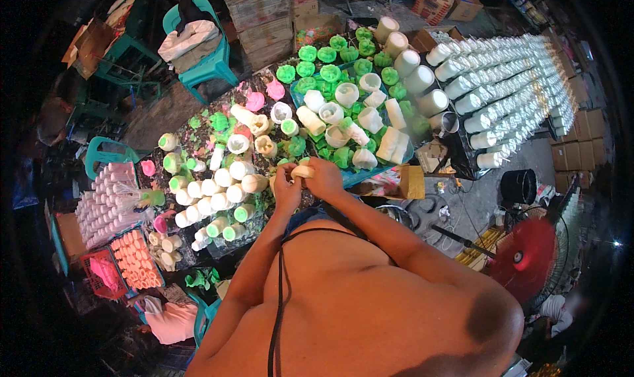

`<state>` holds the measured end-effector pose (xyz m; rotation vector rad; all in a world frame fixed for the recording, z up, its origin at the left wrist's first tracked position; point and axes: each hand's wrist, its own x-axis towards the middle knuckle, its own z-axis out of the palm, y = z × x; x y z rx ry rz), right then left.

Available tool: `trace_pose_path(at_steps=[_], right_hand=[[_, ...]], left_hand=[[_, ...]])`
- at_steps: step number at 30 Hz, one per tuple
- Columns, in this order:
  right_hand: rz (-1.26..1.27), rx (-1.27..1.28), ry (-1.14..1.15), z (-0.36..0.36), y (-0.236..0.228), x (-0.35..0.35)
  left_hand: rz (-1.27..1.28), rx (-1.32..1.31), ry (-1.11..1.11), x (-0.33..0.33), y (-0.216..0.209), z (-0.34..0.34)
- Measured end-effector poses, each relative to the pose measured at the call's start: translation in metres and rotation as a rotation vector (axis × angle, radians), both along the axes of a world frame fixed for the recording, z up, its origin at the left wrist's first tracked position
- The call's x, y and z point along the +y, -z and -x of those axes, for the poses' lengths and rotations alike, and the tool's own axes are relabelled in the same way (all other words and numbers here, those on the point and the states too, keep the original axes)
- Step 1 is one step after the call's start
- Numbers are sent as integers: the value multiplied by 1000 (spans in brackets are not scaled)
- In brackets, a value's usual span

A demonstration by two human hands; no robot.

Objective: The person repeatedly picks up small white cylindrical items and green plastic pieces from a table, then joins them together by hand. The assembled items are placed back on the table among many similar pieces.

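Observation:
At the table's near edge, my left hand (286, 190) and my right hand (325, 180) meet in front of me. Between them they grip a cream-coloured rounded piece (303, 171), whose exact kind I cannot make out. Just beyond is a blue tray (400, 161) heaped with green moulded pieces and white hollow cups (347, 94). To the left of my hands stand several white cylinders (224, 177), some with green ends. Cream hollow pieces (265, 146) lie a little farther off.
Rows of white cylinders (482, 122) fill a surface at the right. A red fan (528, 257) and a black bucket (518, 186) stand at the lower right. Orange pieces (136, 258) fill a tray at the left. A teal chair (210, 74) is behind the table; a person's pink garment (173, 323) shows lower left.

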<state>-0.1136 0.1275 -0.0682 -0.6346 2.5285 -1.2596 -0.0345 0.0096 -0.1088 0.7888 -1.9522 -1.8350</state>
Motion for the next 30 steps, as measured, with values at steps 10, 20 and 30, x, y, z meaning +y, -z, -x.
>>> trace_pose_path(at_steps=[10, 20, 30], right_hand=[[-171, 161, -111, -9, -1, -4], [-359, 118, -103, 6, -5, 7], [-327, -82, -140, 12, -14, 26]], left_hand=[[361, -261, -67, -1, 1, -7], [268, -490, 316, 6, -8, 0], [-759, -223, 422, 10, -49, 15]])
